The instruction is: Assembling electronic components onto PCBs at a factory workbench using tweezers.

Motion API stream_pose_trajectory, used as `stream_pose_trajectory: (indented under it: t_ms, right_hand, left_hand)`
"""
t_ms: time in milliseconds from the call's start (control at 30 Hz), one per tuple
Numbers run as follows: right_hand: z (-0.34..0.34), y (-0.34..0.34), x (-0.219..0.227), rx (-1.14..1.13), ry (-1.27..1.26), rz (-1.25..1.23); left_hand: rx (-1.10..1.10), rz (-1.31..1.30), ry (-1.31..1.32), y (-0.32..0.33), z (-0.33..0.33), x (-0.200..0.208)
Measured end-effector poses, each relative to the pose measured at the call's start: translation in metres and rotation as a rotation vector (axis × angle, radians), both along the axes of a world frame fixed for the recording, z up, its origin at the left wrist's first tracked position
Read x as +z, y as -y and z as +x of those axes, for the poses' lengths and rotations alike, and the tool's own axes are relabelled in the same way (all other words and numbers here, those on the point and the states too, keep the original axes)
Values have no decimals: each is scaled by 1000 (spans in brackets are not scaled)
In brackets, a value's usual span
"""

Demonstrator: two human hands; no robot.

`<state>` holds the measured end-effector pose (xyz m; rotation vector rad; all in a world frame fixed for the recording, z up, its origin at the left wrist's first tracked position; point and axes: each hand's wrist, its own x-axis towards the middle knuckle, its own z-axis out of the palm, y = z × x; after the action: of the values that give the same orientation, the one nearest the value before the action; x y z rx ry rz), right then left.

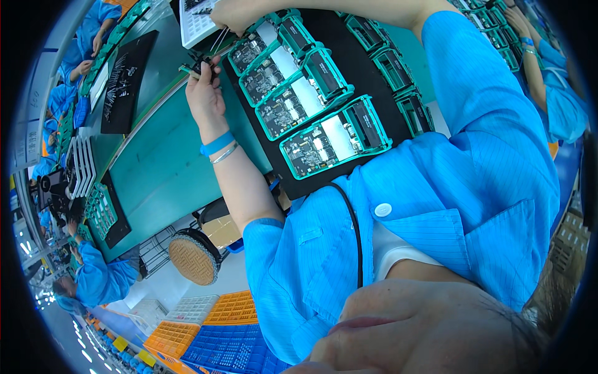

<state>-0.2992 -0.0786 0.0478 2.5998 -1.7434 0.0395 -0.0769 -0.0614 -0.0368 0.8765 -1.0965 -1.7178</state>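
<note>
My left hand [207, 95], with a blue band and a bangle at the wrist, is closed on a small black part [200, 67] at the left of the board rows. Its exact kind is too small to tell. At the top edge my right hand [240, 14] is bent over, its fingers partly cut off, with thin metal tweezers [218, 40] pointing down from it toward the left hand. Beside both hands stand several teal frames [336, 138], each holding a circuit board [306, 154], a white plate and a black module.
A white tray [193, 28] with small dark parts sits near my right hand. The frames rest on a black mat [293, 181] over a green bench [168, 181]. A round stool [194, 257] and orange and blue crates [230, 346] stand nearby. Other people in blue work around the bench.
</note>
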Motion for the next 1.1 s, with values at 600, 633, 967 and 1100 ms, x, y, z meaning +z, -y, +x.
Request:
stream_pose_trajectory:
  t_ms: [600, 633, 967, 1100]
  right_hand:
    - [9, -3, 8, 17, -8, 35]
    - [10, -4, 9, 18, -7, 36]
    - [14, -8, 7, -15, -89, 81]
    - [13, -4, 0, -49, -62, 148]
  left_hand:
    - [-52, 24, 92, -3, 2, 0]
    - [-50, 25, 92, -3, 2, -1]
    - [-69, 26, 107, -6, -2, -5]
    - [-114, 29, 107, -5, 0, -5]
